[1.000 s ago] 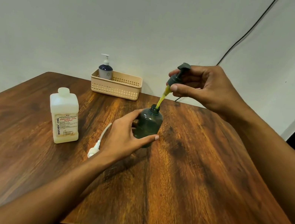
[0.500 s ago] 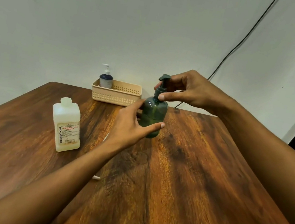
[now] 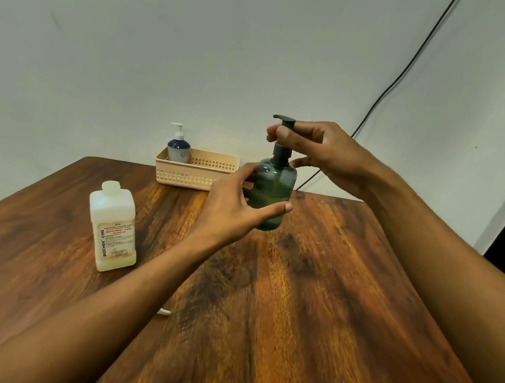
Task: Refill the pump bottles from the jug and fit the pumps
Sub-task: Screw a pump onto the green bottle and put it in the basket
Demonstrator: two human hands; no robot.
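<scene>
Head view shows the right hand (image 3: 321, 152) pinched on the dark pump (image 3: 283, 136), thumb and fingers closed around its stem just under the spout, which points left. That pump sits in the neck of the dark green pump bottle (image 3: 273, 191), its collar down on the bottle's shoulder; whether it is screwed tight cannot be told. A yellowish dip tube shows faintly through the bottle wall.

Left hand (image 3: 235, 208) wraps the body of the same bottle from the left side, thumb across the front and fingers behind, clamped on it. Both forearms reach in from the near edge of the table (image 3: 339, 323). The bottle stands upright in the far middle of the wooden table.

Just behind the left hand, at the far edge, sits a beige slotted basket (image 3: 200, 172) holding a navy-and-white pump bottle (image 3: 179, 147) in its left end, with a white pump fitted. Nearer the left edge stands the white jug (image 3: 113, 228), upright, label facing the camera, no cap on its neck. A small white tip (image 3: 164, 312) pokes out from under the left forearm; what it belongs to is hidden. A black cable (image 3: 397, 78) runs down the wall behind the table.
</scene>
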